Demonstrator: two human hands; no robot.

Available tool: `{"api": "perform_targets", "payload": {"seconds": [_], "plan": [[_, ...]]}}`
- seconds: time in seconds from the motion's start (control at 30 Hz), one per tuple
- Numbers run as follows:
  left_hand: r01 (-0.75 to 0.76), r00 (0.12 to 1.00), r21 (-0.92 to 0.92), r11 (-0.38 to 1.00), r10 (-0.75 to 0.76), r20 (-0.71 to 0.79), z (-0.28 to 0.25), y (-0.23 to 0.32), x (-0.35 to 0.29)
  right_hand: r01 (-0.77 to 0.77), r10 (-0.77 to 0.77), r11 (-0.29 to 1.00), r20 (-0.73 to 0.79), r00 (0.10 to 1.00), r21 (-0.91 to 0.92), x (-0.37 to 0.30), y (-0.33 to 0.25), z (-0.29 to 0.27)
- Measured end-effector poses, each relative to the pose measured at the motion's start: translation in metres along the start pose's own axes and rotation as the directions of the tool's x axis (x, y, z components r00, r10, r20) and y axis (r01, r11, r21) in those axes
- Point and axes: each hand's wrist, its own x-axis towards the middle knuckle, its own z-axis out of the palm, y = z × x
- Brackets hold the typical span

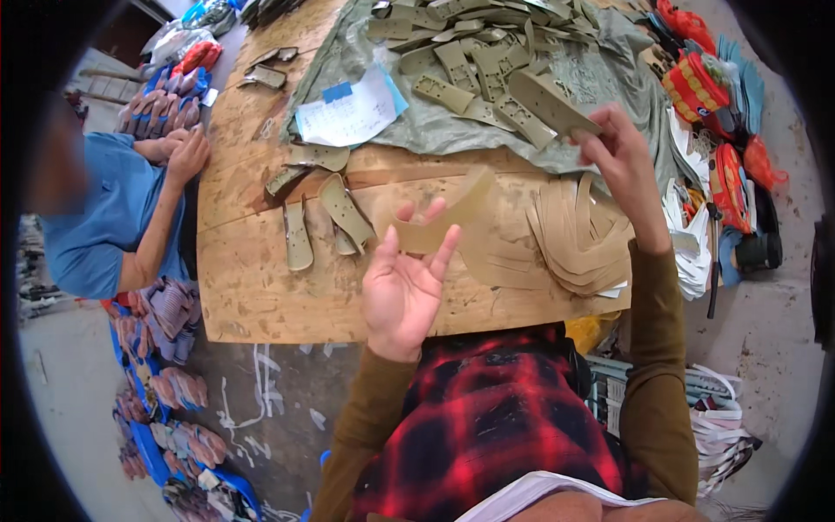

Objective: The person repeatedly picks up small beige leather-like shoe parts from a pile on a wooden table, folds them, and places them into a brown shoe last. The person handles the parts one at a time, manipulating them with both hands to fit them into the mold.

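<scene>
My left hand (403,300) is palm up over the near edge of the table. A thin, curved tan strip (470,213) is threaded between its fingers, passing in front of the middle ones. On the right, my right hand (619,152) pinches the near end of an olive-green, sole-shaped piece (550,100). That piece is tilted above a pile of similar olive pieces (487,65) with punched holes. Beneath my right forearm lies a fanned stack of curved tan strips (578,235). To the left of my left hand are several olive pieces (344,209) with bent ends.
A grey-green plastic sheet (609,83) lies under the pile on the wooden table (252,304). Handwritten paper (352,113) rests on it. A co-worker in a blue shirt (109,209) sits at the left edge. Bundled parts (178,387) line the floor; red bags (696,83) stand right.
</scene>
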Motion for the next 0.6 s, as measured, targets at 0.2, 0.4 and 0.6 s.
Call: {"api": "perform_targets", "payload": {"seconds": [0.2,0.4,0.6], "plan": [[-0.084,0.993,0.111,0.99,0.092,-0.071,-0.014,-0.018,0.017,-0.186,0.153,0.963,0.174,0.973,0.197,-0.071,-0.046,0.009],[0.079,0.986,0.128,0.989,-0.059,-0.154,-0.026,-0.05,0.014,-0.416,0.25,0.747,0.361,0.898,0.519,-0.105,-0.032,0.053],[0.082,0.987,0.165,0.983,-0.058,-0.148,-0.022,-0.055,0.018,0.002,-0.062,0.958,0.202,0.977,0.287,-0.129,-0.021,0.092]]}}
